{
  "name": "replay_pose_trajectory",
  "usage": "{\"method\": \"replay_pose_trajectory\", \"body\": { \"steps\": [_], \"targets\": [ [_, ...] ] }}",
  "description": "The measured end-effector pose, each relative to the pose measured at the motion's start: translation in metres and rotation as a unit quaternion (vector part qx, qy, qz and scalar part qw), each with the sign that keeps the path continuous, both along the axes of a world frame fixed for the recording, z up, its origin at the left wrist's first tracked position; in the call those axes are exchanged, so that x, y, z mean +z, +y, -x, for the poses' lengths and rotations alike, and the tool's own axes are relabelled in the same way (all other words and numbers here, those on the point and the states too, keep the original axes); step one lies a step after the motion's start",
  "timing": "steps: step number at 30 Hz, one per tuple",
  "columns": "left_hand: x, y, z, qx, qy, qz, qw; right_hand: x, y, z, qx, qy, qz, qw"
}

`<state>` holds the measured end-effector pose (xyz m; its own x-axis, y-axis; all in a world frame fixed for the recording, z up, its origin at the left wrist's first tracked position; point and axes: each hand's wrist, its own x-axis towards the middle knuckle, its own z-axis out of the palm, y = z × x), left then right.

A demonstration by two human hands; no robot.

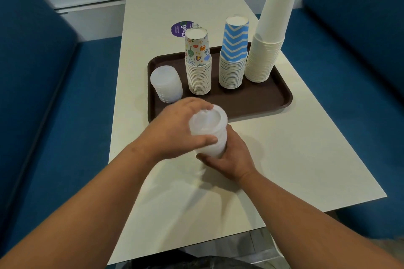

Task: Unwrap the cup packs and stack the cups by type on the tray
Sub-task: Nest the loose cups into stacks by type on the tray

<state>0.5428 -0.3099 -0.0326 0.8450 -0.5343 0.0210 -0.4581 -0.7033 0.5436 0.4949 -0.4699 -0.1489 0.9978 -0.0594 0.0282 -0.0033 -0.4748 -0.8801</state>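
A stack of translucent plastic cups (pixel 208 132) stands upside down just in front of the brown tray (pixel 262 98). My left hand (pixel 172 129) grips its upper part from the left. My right hand (pixel 227 159) holds its lower part from the right. On the tray stand a short stack of the same translucent cups (pixel 166 84), a stack of colourful patterned paper cups (pixel 198 62), a blue zigzag stack (pixel 234 52) and a tall plain white stack (pixel 270 33), all upside down.
The tray lies on a white table (pixel 295 155) between two blue benches (pixel 39 94). A purple round sticker (pixel 178 28) sits on the table behind the tray. A faint film of clear wrap seems to lie on the table under my arms.
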Motion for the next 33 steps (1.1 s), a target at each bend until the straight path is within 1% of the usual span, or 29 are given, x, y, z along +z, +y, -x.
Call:
{"method": "replay_pose_trajectory", "body": {
  "steps": [2, 4, 6, 8, 13, 20, 33],
  "targets": [
    [0.01, 0.008, -0.011, 0.044, -0.001, 0.045, 0.998, -0.002, 0.0, 0.001, -0.004, -0.01, -0.018, 1.0],
    [0.016, 0.017, -0.029, 0.113, -0.007, 0.07, 0.991, -0.005, 0.0, 0.001, -0.017, -0.016, -0.038, 0.999],
    [0.015, 0.028, -0.054, 0.178, -0.03, 0.051, 0.982, -0.007, 0.001, 0.001, -0.025, -0.014, -0.045, 0.999],
    [0.008, 0.035, -0.08, 0.217, -0.042, 0.01, 0.975, -0.008, 0.002, 0.002, -0.027, -0.013, -0.047, 0.998],
    [-0.01, 0.038, -0.121, 0.218, -0.035, -0.048, 0.974, -0.007, 0.004, 0.003, -0.029, -0.012, -0.052, 0.998],
    [-0.024, 0.031, -0.14, 0.225, -0.003, -0.065, 0.972, -0.011, 0.003, 0.002, -0.033, -0.016, -0.044, 0.998],
    [-0.022, 0.031, -0.148, 0.229, 0.01, -0.104, 0.968, -0.011, 0.002, 0.002, -0.031, -0.016, -0.051, 0.998]
  ]
}}
